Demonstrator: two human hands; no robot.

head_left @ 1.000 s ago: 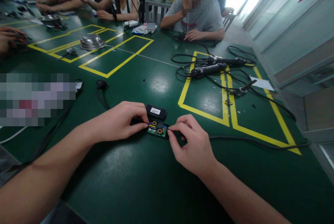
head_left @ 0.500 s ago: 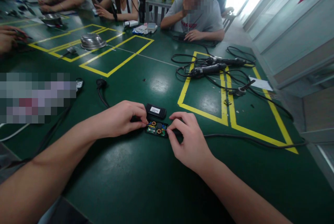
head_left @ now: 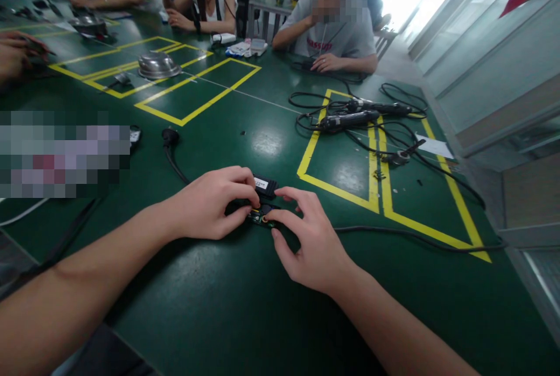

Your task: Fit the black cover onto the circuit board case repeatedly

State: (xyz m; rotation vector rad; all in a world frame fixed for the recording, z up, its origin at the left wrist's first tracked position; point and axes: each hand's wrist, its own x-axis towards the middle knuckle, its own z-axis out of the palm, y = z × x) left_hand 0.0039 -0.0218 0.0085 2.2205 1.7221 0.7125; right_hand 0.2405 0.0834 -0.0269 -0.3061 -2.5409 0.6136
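Note:
Between my hands on the green table lies a small circuit board [head_left: 258, 218] in a black case, with copper-coloured rings on it. My left hand [head_left: 221, 201] reaches over its left part, thumb and fingers close together at the components; whatever is between the fingertips is hidden. My right hand [head_left: 308, 236] is at the right end, thumb and fingers apart, the index fingertip touching the board. Just behind the board lies a ribbed black cover [head_left: 268, 186] with a white label, partly hidden by my left fingers. A black cable [head_left: 394, 230] runs off to the right.
Two black electric screwdrivers [head_left: 350, 121] with coiled cables lie at the right, near a metal part [head_left: 398, 157]. A plug [head_left: 170, 136] stands behind my left hand. A metal bowl [head_left: 157, 65] is farther back. Several people sit around the table; one person's hand [head_left: 328, 62] rests opposite.
My left hand has moved right, over the board and part of the cover. My right fingers have shifted left onto the board's right part and hide more of it.

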